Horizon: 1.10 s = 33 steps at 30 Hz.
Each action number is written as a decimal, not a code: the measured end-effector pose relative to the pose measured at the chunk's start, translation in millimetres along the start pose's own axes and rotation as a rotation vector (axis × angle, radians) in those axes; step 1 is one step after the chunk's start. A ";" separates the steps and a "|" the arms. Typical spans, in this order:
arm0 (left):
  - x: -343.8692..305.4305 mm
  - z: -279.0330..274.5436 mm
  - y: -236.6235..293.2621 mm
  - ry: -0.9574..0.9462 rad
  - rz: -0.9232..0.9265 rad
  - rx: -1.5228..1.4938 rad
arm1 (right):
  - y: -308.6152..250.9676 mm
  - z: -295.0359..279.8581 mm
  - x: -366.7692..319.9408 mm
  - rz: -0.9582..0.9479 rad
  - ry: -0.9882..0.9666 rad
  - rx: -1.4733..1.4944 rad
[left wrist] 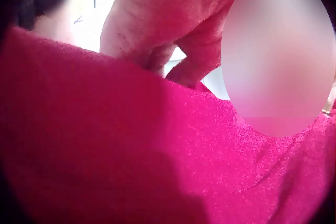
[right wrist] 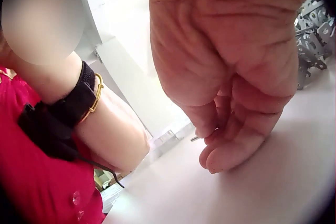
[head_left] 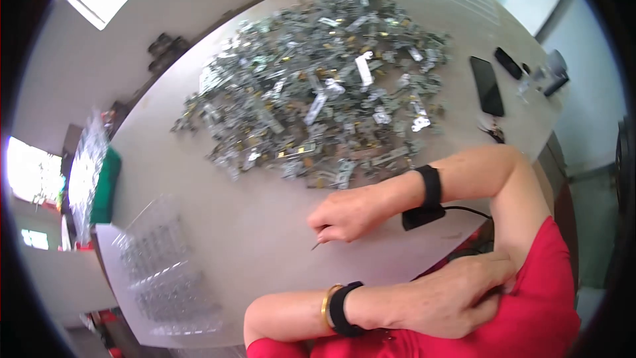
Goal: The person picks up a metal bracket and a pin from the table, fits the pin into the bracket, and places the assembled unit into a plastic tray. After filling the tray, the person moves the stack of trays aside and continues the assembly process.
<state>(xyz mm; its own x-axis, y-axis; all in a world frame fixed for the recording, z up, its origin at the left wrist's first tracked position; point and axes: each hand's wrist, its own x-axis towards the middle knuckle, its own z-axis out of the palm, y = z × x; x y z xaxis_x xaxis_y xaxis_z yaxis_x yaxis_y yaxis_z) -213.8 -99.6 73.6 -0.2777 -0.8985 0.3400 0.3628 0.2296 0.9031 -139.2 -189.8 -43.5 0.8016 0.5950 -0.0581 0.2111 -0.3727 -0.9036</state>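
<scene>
Over the white table my right hand [head_left: 348, 215] pinches a thin metal pin [head_left: 315, 246] between thumb and fingers. In the right wrist view, only a short silvery end of the pin [right wrist: 196, 139] sticks out past the fingertips. My left hand [head_left: 457, 295] reaches across the body to the right upper arm, beside the red sleeve [head_left: 553, 272]. Its fingers bend in toward that arm, with a gap between them and the thumb in the left wrist view; the fingertips are hidden. A big pile of small flat metal parts [head_left: 318, 93] lies just beyond the right hand.
Clear plastic trays [head_left: 156, 272] lie at the table's left edge, near a green bin [head_left: 106, 185] with clear plastic film. On the right are a phone [head_left: 487, 86], a small black object [head_left: 508, 63] and a clear container [head_left: 540, 78]. A black cable runs from the right wrist camera.
</scene>
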 end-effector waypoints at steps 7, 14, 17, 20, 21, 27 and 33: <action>7.5 -0.9 3.4 0.101 -0.211 0.158 | -35.4 -17.9 0.1 0.373 -0.027 0.178; -2.3 -2.8 -23.1 0.330 -0.069 0.928 | -35.8 -8.3 0.3 0.338 0.039 -0.019; -18.9 -27.4 1.6 0.513 0.136 1.068 | -32.0 -1.8 -5.1 0.307 0.121 -0.037; -44.9 -77.4 48.8 0.820 0.085 1.238 | -39.1 1.7 -15.9 0.069 0.292 -0.046; -54.7 -104.1 52.6 0.941 0.211 1.372 | -32.7 3.1 -10.7 0.202 0.246 0.026; -150.0 -226.4 60.3 1.414 -0.174 1.582 | -31.0 -1.4 -8.1 0.320 0.149 0.084; -195.1 -286.8 61.2 1.608 -0.509 1.397 | -15.2 5.9 -8.7 0.177 0.213 -0.071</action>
<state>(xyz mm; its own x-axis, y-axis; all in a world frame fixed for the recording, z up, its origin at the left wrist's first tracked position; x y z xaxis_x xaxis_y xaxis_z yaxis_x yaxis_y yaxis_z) 117.6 -17.6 -12.6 0.9228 -0.2408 0.3008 -0.3816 -0.6795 0.6266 -152.6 -185.1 -31.8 0.9273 0.3561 -0.1153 0.0900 -0.5111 -0.8548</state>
